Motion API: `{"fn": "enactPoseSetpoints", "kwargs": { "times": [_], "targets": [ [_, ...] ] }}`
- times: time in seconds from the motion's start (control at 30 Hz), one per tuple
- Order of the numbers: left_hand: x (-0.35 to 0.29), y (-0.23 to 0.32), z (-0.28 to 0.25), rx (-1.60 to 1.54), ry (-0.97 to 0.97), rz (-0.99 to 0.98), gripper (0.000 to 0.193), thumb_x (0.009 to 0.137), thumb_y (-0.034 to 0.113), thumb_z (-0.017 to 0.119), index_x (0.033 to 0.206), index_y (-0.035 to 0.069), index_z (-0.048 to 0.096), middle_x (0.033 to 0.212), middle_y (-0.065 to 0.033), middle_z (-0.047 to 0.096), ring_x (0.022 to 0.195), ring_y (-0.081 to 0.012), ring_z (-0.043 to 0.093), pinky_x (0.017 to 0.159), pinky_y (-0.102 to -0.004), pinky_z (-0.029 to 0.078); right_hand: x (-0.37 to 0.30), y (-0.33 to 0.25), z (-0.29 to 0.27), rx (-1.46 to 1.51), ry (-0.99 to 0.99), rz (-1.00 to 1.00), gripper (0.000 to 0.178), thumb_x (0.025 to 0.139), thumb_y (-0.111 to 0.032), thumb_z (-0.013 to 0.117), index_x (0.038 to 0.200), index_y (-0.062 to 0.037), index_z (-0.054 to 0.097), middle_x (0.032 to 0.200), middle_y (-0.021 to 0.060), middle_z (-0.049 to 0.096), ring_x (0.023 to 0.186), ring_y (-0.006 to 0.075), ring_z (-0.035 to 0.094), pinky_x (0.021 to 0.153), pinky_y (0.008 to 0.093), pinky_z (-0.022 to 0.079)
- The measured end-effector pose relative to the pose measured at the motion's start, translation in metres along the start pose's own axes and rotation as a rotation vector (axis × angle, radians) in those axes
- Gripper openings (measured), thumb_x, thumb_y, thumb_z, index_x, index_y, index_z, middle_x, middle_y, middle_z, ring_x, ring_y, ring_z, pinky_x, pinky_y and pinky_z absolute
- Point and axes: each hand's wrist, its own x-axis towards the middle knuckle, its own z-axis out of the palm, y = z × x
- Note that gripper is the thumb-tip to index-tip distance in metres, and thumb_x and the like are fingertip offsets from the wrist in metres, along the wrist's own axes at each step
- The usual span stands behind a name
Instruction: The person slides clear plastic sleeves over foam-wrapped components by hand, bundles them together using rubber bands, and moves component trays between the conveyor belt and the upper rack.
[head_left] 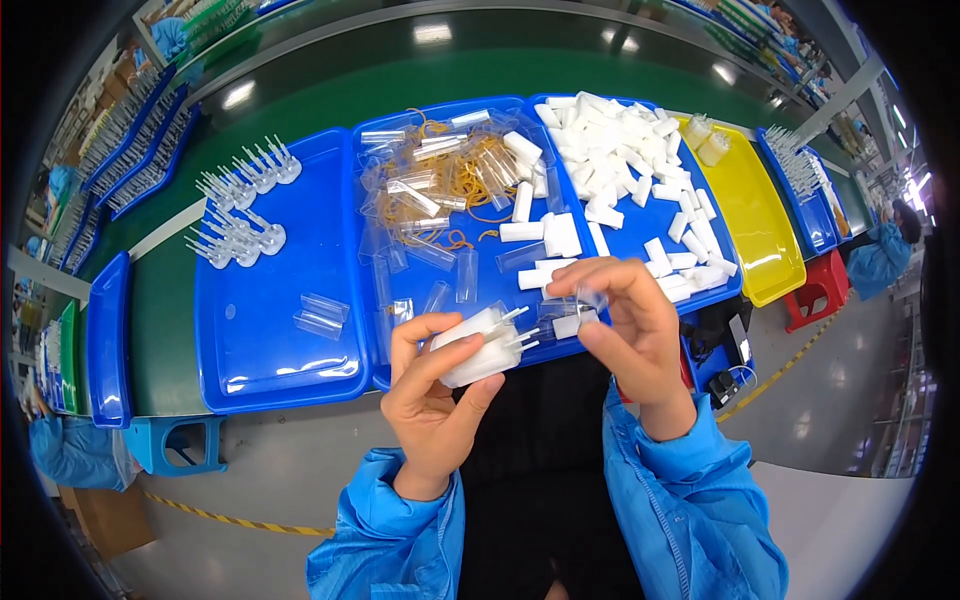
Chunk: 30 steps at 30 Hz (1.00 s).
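Note:
My left hand (pixel 432 385) grips a bundle of white plastic pieces (pixel 478 347) with thin white prongs sticking out to the right. My right hand (pixel 630 325) pinches a small clear plastic tube with a white block (pixel 572 320) at its fingertips, close to the bundle's prongs. Both hands hover over the near edge of the middle blue tray (pixel 372 180). That tray holds clear tubes (pixel 430 190), orange rubber bands (pixel 470 180) and several white blocks (pixel 552 235).
A left blue tray (pixel 300 300) carries white pronged parts (pixel 240 205) and two clear tubes (pixel 320 315). A right blue tray (pixel 655 215) is heaped with white blocks (pixel 610 150). A yellow tray (pixel 750 205) lies further right. Other blue trays and blue-sleeved people sit around the green table (pixel 330 85).

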Motion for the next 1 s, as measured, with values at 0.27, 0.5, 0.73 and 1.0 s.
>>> {"fn": "enactPoseSetpoints", "kwargs": {
  "times": [0.27, 0.5, 0.73, 1.0],
  "targets": [
    [-0.003, -0.001, 0.012, 0.027, -0.033, 0.017, 0.037, 0.074, -0.008, 0.074, 0.110, -0.001, 0.067, 0.123, -0.0127, 0.045, 0.107, -0.0234, 0.057, 0.088, -0.0316, 0.052, -0.009, -0.013, 0.002, -0.356, -0.202, -0.257, 0.024, 0.078, -0.011, 0.070, 0.100, -0.0047, 0.061, 0.110, 0.0114, 0.066, 0.115, 0.0321, 0.053, 0.098, 0.0434, 0.040],
    [-0.004, 0.001, 0.012, 0.000, -0.044, 0.004, 0.034, 0.075, -0.007, 0.073, 0.108, 0.000, 0.068, 0.123, -0.0135, 0.046, 0.107, -0.0239, 0.057, 0.087, -0.0318, 0.052, -0.013, -0.021, 0.001, -0.148, -0.158, -0.118, 0.025, 0.078, -0.012, 0.069, 0.100, -0.0040, 0.061, 0.110, 0.0109, 0.066, 0.118, 0.0310, 0.051, 0.100, 0.0428, 0.036],
    [-0.004, 0.001, 0.007, 0.055, -0.025, 0.052, 0.028, 0.078, -0.005, 0.072, 0.106, 0.001, 0.068, 0.123, -0.0137, 0.045, 0.108, -0.0236, 0.056, 0.088, -0.0316, 0.051, -0.013, -0.016, 0.005, -0.499, -0.205, -0.288, 0.024, 0.080, -0.011, 0.066, 0.102, -0.0037, 0.060, 0.108, 0.0102, 0.068, 0.106, 0.0318, 0.059, 0.096, 0.0433, 0.038],
    [-0.001, 0.003, 0.003, -0.253, -0.081, -0.109, 0.029, 0.085, -0.005, 0.065, 0.113, -0.002, 0.061, 0.128, -0.0127, 0.043, 0.111, -0.0210, 0.056, 0.093, -0.0309, 0.049, -0.015, -0.019, 0.007, -0.506, -0.268, -0.369, 0.025, 0.077, -0.011, 0.068, 0.100, -0.0044, 0.061, 0.108, 0.0103, 0.068, 0.109, 0.0323, 0.057, 0.095, 0.0473, 0.040]
  ]
}}
